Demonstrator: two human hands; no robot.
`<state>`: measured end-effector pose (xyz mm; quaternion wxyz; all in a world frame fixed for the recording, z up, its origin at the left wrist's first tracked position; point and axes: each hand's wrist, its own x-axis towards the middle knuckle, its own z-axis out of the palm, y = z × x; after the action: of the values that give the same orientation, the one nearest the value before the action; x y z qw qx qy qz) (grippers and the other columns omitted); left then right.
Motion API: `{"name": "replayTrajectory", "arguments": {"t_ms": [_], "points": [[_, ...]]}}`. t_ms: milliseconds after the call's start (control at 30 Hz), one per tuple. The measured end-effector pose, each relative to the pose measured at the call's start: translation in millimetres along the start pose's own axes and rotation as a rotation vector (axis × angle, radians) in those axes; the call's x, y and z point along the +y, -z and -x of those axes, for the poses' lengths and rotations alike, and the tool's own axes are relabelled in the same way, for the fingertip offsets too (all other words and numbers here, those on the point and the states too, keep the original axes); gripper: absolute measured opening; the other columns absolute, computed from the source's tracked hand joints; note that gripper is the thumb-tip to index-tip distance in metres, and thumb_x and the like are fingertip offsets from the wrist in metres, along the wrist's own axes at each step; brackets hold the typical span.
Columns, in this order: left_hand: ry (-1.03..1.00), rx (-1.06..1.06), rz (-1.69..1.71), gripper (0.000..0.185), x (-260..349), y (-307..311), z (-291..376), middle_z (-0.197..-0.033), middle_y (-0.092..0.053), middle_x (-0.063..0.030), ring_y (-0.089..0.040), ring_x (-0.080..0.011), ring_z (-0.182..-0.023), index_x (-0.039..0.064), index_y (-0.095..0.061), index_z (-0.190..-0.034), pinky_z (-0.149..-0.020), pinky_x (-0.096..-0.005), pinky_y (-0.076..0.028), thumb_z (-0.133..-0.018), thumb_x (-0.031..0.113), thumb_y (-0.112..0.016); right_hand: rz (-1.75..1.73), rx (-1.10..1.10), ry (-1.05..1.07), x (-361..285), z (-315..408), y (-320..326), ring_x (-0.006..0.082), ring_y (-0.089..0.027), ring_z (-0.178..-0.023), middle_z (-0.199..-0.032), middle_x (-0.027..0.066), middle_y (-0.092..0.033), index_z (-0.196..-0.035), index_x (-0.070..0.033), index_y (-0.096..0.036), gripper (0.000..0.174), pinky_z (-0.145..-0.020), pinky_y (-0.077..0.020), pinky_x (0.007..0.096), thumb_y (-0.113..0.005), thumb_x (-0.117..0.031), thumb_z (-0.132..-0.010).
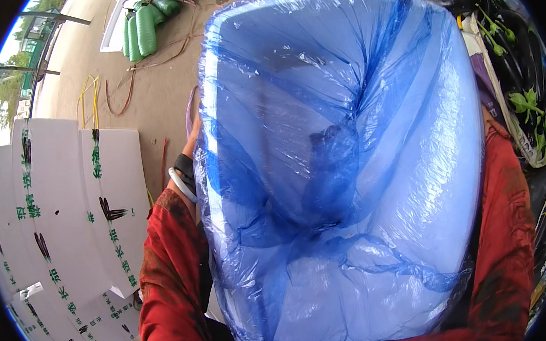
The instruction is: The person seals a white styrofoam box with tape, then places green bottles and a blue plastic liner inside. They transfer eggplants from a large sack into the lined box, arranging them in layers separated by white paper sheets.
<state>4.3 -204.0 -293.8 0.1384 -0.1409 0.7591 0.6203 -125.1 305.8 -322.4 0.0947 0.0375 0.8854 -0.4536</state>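
Observation:
A white foam box (214, 170) lined with a thin blue plastic bag (297, 178) fills the middle of the view, close to me. The bag is folded over the rim and sags in creases inside; nothing but film shows within. My left hand (196, 131) is against the box's left side, mostly hidden behind it; a dark watch (184, 167) and a white bangle (182, 185) circle that wrist. On the opposite side, my right hand (491, 117) is also largely hidden. Both red-sleeved arms flank the box, holding it between them; the fingers are out of sight.
Stacked white foam boxes (59, 201) with green print stand at left. Rolls of green tape or twine (139, 32) lie beside a white lid (111, 39) on the concrete floor (165, 83). Eggplants (509, 51) lie at right. Loose straps (89, 101) trail across the ground.

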Motion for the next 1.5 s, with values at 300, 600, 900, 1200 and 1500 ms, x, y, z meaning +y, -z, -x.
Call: {"name": "replayTrajectory", "arguments": {"t_ms": [300, 600, 900, 1200, 1500], "points": [[0.154, -0.154, -0.124, 0.052, -44.4, 7.2, 65.3, -0.135, -0.049, -0.0191, -0.048, -0.0272, -0.123, 0.004, -0.043, -0.139, -0.103, -0.0371, -0.04, -0.092, 0.012, -0.06, 0.169, -0.067, -0.028, 27.8, 8.0, -2.7, 0.0264, -0.065, -0.1, -0.112, 0.0145, -0.067, -0.122, -0.002, -0.062, 0.033, -0.088, -0.0489, 0.0355, -0.05, -0.016, -0.094], [0.163, -0.493, -0.49, 0.048, -44.1, 31.3, 134.7, -0.138, -0.046, -0.0217, -0.045, -0.0306, -0.128, 0.002, -0.047, -0.136, -0.108, -0.0397, -0.036, -0.09, 0.012, -0.061, 0.581, -0.237, -0.062, 75.6, 122.5, 31.4, 0.0296, -0.066, -0.101, -0.11, 0.0177, -0.068, -0.12, -0.004, -0.063, 0.033, -0.089, -0.0491, 0.0388, -0.05, -0.017, -0.092], [-0.745, 0.167, -1.172, 0.048, 47.4, 32.1, 195.2, -0.137, -0.049, -0.0214, -0.044, -0.0375, -0.129, 0.004, -0.052, -0.133, -0.108, -0.0454, -0.035, -0.087, 0.009, -0.063, 0.765, 0.14, 0.678, -136.7, 290.8, 62.1, 0.0349, -0.057, -0.115, -0.126, 0.0191, -0.058, -0.131, -0.006, -0.054, 0.05, -0.099, -0.0462, 0.0409, -0.059, -0.033, -0.089], [-0.298, -0.847, -0.914, 0.076, 91.4, -24.7, 331.5, -0.07, -0.06, -0.0247, -0.062, -0.0434, -0.067, -0.002, -0.049, -0.128, -0.061, -0.0463, -0.049, -0.087, 0.061, -0.057, 0.348, -1.386, 0.086, -195.8, 393.9, -14.0, 0.0224, -0.065, -0.072, -0.08, 0.0142, -0.069, -0.109, 0.002, -0.064, 0.044, -0.067, -0.052, 0.0363, -0.07, -0.028, -0.077], [-0.559, -0.666, -1.108, 0.01, 14.5, 9.9, 414.7, -0.073, -0.061, -0.0086, -0.06, -0.0294, -0.073, 0.006, -0.062, -0.083, -0.075, -0.0382, -0.046, -0.074, 0.001, -0.064, 0.606, -1.028, 0.318, -117.9, 495.7, 36.5, 0.0325, -0.064, -0.083, -0.084, 0.0139, -0.068, -0.095, -0.007, -0.073, 0.031, -0.074, -0.0509, 0.042, -0.069, -0.032, -0.077]]}}
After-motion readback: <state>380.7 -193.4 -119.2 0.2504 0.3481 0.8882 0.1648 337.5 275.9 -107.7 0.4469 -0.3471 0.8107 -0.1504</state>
